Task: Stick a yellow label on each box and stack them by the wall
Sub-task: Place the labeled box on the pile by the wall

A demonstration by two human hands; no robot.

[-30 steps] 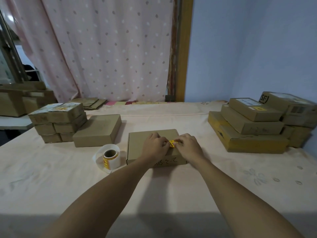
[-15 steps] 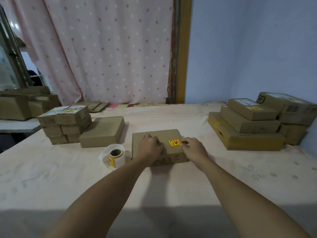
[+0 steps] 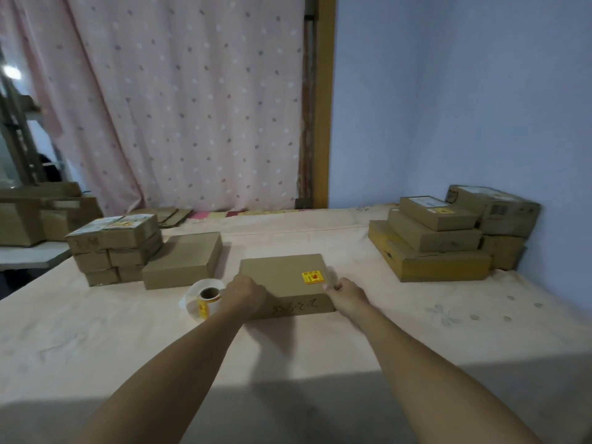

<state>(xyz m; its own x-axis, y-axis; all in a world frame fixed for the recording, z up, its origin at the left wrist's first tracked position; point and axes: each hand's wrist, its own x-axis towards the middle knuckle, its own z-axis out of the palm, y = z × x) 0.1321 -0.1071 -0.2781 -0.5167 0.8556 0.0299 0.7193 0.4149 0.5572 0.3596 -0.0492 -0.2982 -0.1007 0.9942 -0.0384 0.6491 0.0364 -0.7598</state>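
Observation:
A flat brown cardboard box point(image 3: 282, 270) lies in the middle of the table, with a yellow label point(image 3: 311, 277) stuck near its front right corner and handwriting on its front face. My left hand point(image 3: 245, 291) grips the box's front left corner. My right hand point(image 3: 347, 291) grips its front right corner, just beside the label. A roll of yellow labels point(image 3: 206, 298) stands on the table just left of my left hand. A stack of labelled boxes point(image 3: 442, 238) sits by the blue wall at the right.
Another flat box point(image 3: 184, 264) and a pile of small boxes point(image 3: 112, 245) stand at the left. More boxes point(image 3: 35, 216) rest on a side surface at the far left. A pink dotted curtain point(image 3: 179, 100) hangs behind the table point(image 3: 96, 341).
The label was pressed onto the box top by both hands; then the hands slid apart to the box's front corners. The box appears nearer the camera.

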